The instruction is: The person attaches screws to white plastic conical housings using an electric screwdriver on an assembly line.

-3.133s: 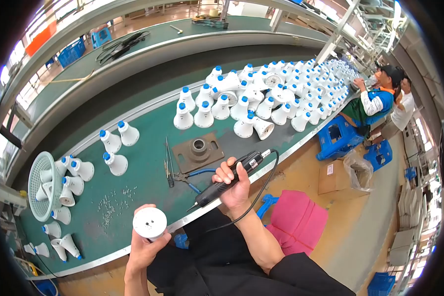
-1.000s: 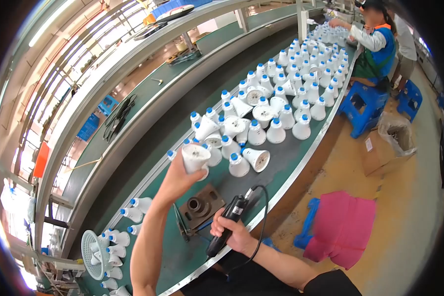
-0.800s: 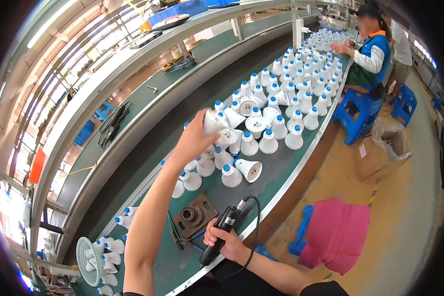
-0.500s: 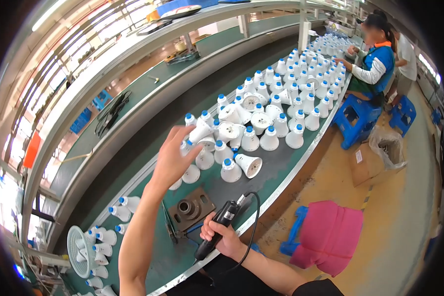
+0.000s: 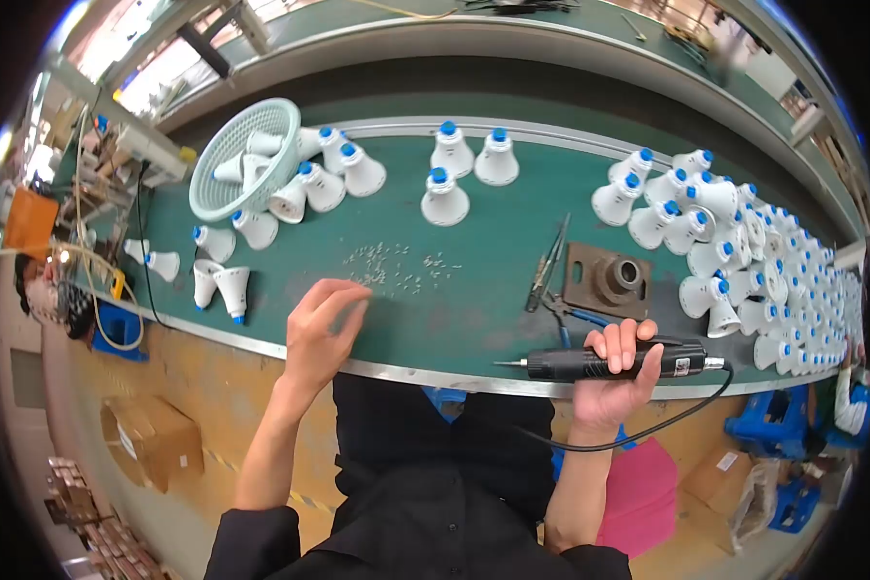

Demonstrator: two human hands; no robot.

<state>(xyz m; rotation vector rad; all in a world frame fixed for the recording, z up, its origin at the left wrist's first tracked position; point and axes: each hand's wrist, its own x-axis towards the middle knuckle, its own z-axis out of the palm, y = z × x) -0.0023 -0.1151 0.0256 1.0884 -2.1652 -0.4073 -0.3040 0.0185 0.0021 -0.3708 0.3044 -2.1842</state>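
My right hand [image 5: 617, 372] is wrapped round a black electric screwdriver [image 5: 590, 363], its bit pointing left above the bench's front edge and a cord trailing from its back end. My left hand [image 5: 321, 329] is at the near side of a scatter of tiny screws [image 5: 377, 266], thumb and forefinger pinched together. Whatever the pinch holds, if anything, is too small to make out. Beyond the screws stand three white lamp housings [image 5: 445, 198] with blue caps. A brown metal fixture [image 5: 607, 280] with a round socket lies ahead of my right hand, with pliers [image 5: 563, 311] and tweezers [image 5: 549, 263] beside it.
A pale green basket [image 5: 246, 159] lies tipped at the left with housings in and around it. Many more housings [image 5: 735, 242] crowd the right side. A pink-covered stool [image 5: 640, 498] and cardboard boxes [image 5: 152, 443] are on the floor.
My view has swung left along the bench. My left hand has left the crowded housings and come down to the screws. My right hand still grips the screwdriver, now held level.
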